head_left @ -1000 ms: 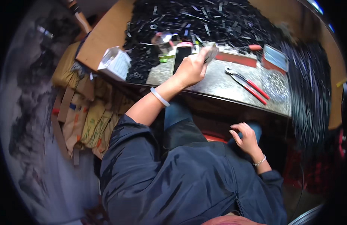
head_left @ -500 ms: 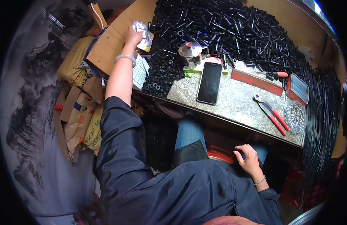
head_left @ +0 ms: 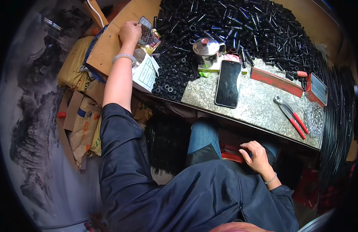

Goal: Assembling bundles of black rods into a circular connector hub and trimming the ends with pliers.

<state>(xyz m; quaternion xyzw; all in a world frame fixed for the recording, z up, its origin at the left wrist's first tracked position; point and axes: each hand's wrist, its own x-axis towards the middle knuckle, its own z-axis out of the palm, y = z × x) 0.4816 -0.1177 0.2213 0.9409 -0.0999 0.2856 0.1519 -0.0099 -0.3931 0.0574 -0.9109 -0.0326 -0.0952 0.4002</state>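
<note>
At the far left of the bench my left hand (head_left: 130, 33) is stretched out, its fingers closed on the edge of a small shiny rectangular packet (head_left: 145, 30) that looks dark from this side. Under and beside it lie a yellow-and-red wrapper (head_left: 152, 44) and a white printed paper box (head_left: 145, 73). My right hand (head_left: 257, 156) hovers by my right thigh, holding nothing visible, fingers loosely bent and thumb apart. Between the hands, a dark phone (head_left: 228, 84) lies on the stone-patterned board (head_left: 260, 104). Behind it stands a lidded glass cup (head_left: 207, 52).
A big heap of black tubular parts (head_left: 240, 27) covers the back of the bench. On the right are a red bar (head_left: 277, 82), red-handled pincers (head_left: 291, 118), a screwdriver (head_left: 301, 74), a red box (head_left: 316, 90) and long black rods (head_left: 337, 116). Sacks (head_left: 76, 63) stand left.
My left hand has drawn slightly left, and the packet has turned from a bright silvery face to a dark one. The right hand stays by my thigh. The whole view has shifted a little.
</note>
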